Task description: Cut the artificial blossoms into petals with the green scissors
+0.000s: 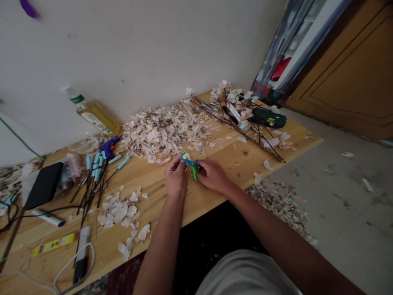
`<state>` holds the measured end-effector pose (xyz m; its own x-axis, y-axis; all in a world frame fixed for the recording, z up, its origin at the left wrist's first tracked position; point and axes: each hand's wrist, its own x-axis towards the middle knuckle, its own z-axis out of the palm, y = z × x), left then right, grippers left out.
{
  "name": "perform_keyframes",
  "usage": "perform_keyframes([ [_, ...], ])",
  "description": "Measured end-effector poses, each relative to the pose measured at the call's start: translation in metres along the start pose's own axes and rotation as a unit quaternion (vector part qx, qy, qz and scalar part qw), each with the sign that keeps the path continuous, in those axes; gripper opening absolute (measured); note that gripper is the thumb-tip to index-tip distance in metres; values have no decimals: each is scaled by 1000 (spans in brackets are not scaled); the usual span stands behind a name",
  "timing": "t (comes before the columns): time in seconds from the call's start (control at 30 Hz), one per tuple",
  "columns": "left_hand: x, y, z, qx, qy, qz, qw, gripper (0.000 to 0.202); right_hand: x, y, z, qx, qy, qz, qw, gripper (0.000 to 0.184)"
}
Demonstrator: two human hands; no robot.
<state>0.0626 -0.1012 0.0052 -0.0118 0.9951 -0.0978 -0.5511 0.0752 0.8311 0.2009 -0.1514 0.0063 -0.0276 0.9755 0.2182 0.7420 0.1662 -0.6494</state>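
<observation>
My right hand grips a pair of blue and green scissors by the handles, over the table's front half. Close beside it, my left hand pinches a small pale petal-like piece at the scissor blades. Just beyond both hands rises a big heap of pale, curled flakes. To the left of my left forearm lies a smaller scatter of cut, petal-shaped pieces.
On the wooden table stand a bottle of yellow liquid, a blue glue gun, turquoise-tipped dark sticks, a black power bank and a yellow box. A flowered branch lies right; scraps cover the floor.
</observation>
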Motion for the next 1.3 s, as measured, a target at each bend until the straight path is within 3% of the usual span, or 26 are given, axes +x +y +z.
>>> perform_keyframes([
  [0.13, -1, 3, 3, -38, -8, -5, 999, 31, 0, 2, 2, 2, 3, 1, 1000, 9],
  [0.37, -1, 4, 3, -19, -7, -9, 1000, 26, 0, 2, 3, -8, 10, 2, 1000, 14],
  [0.73, 0, 1, -7, 137, -4, 65, 988, 15, 1, 1, 3, -16, 7, 2, 1000, 12],
  [0.87, -1, 0, -5, 126, -24, 33, 991, 16, 0, 3, 5, -14, 18, 5, 1000, 18],
  [1.1, -5, 3, 4, -24, -61, -86, 994, 23, 0, 5, 9, -39, 21, 6, 999, 13],
  [1.2, -5, 3, 3, -23, -46, -70, 996, 23, 0, 4, 9, -43, 25, 5, 999, 15],
  [1.3, -3, 3, -2, 40, -38, -32, 998, 21, 0, 3, 8, -39, 24, 6, 999, 15],
])
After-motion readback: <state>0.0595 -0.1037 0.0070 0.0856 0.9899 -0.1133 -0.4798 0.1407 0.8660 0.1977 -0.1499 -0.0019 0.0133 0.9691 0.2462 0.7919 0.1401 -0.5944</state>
